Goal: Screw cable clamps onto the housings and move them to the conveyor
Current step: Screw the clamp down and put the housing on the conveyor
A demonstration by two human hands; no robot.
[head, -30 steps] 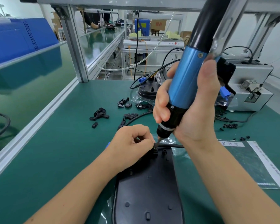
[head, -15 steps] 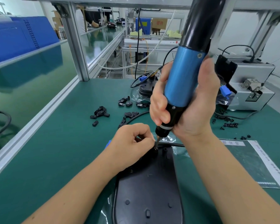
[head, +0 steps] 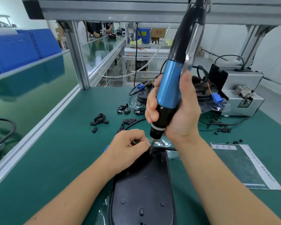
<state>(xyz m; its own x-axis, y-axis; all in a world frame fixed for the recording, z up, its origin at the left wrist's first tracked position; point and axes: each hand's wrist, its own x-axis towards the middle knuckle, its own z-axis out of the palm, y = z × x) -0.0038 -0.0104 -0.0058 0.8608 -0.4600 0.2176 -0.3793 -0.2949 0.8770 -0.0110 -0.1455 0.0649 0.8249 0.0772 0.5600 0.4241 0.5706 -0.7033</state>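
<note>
— Two hands are working at the far end of the housing (head: 141, 189): which one is nearer the screw?

— Left hand (head: 128, 148) is curling its fingers round the clamp, touching the bit tip on its left side; right hand (head: 177, 109) is gripping the driver (head: 168, 88) higher up

— How is the driver's axis lying?

— Leaning, top tilting right and away, the tip sitting on the housing's far edge, the cable (head: 166, 148) running off rightwards

— Is room opening anywhere?

— Bench (head: 58, 153) on the left is lying bare towards the conveyor (head: 28, 93), I'm judging
</note>
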